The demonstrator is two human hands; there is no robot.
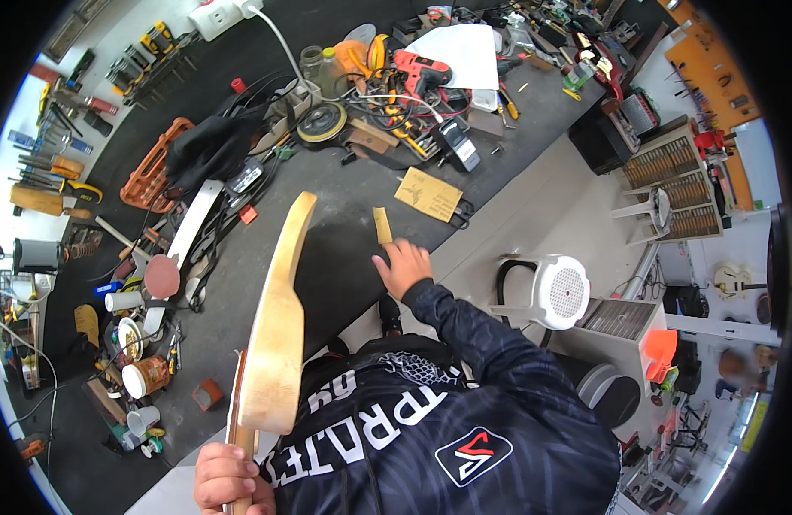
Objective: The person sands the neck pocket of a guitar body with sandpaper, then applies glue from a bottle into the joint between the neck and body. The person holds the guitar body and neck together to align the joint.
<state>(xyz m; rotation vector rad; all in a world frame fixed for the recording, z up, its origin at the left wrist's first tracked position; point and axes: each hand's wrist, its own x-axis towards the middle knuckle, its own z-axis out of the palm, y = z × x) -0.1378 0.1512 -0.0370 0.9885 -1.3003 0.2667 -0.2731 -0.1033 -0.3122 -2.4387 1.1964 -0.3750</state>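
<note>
My left hand (228, 476) is wrapped round the narrow shaft of a pale wooden guitar neck (276, 352). Its broad headstock end points up and away over the table edge, and a darker strip runs along the left side. At the front edge of the table, my right hand (404, 268) has its fingers closed at the near end of a small folded piece of sandpaper (382, 225). How firmly the fingertips grip it is partly hidden. Just beyond lies a larger tan sandpaper sheet (428, 195), printed on its back.
The dark workbench (344, 193) carries a red cordless drill (421, 73), a round sanding pad (321, 123), a black cloth (211, 150) and an orange tool case (155, 163). Jars and cups crowd its left side. A white stool (559, 292) stands to the right.
</note>
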